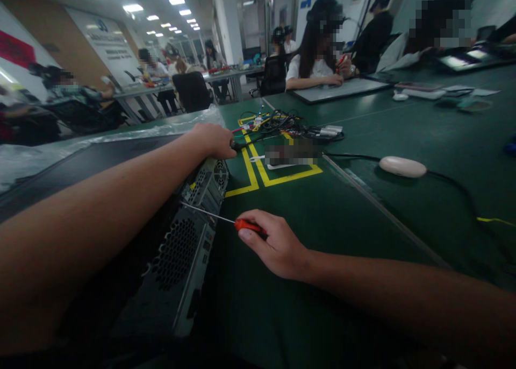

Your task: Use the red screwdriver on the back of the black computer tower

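A black desktop computer case [189, 250] lies at the left, its metal back panel with vents, fan grille and ports turned to the right. My left hand [213, 140] is curled over the case's far top corner, gripping it; its fingertips are partly hidden. A black cable end [237, 146] shows right beside those fingers, and I cannot tell whether they touch it. My right hand [278, 242] is closed round the red handle of a screwdriver [245, 225]. Its long thin shaft points left, with the tip at the upper edge of the back panel.
Tangled cables [282, 122] lie at the table's far side, near yellow tape [290, 178] and a blurred-out object. A white oval cable box [403, 167] sits right on a black cord. Clear plastic sheeting [193, 122] lies behind the case. Several people work at tables beyond.
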Demonstrator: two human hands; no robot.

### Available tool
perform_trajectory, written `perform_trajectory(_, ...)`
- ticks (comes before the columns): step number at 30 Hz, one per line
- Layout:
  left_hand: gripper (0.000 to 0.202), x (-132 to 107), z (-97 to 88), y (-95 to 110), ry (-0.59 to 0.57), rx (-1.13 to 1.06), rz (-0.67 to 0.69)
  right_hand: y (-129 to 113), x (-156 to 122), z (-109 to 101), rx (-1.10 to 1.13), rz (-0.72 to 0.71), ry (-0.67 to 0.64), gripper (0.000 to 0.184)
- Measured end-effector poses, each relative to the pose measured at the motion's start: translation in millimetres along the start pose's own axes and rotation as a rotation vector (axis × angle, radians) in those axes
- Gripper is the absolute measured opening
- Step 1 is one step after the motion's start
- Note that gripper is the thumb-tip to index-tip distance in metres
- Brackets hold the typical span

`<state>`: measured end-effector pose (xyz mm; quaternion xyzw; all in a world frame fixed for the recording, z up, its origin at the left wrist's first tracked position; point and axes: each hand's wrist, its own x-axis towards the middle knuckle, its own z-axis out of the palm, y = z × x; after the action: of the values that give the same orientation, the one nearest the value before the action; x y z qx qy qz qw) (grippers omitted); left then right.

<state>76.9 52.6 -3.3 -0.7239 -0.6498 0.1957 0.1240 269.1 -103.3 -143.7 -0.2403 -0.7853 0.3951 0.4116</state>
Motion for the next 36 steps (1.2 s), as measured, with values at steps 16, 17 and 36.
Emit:
perform_trajectory(16,0.066,-0.6,-0.6,1.4,0.003,0.038,-0.017,-1.8,-1.1,-1.2,0.005,0.058,0.001,0.013)
perform_trajectory(17,0.066,-0.5,-0.6,1.2,0.003,0.039,-0.015,-1.9,-1.0,-1.3,0.007,0.059,0.0,0.013)
perform_trajectory(36,0.068,1.1,0.4,-1.2,-0.012,0.013,0.001,0.7,-0.4,0.1,0.014,0.051,0.002,0.012)
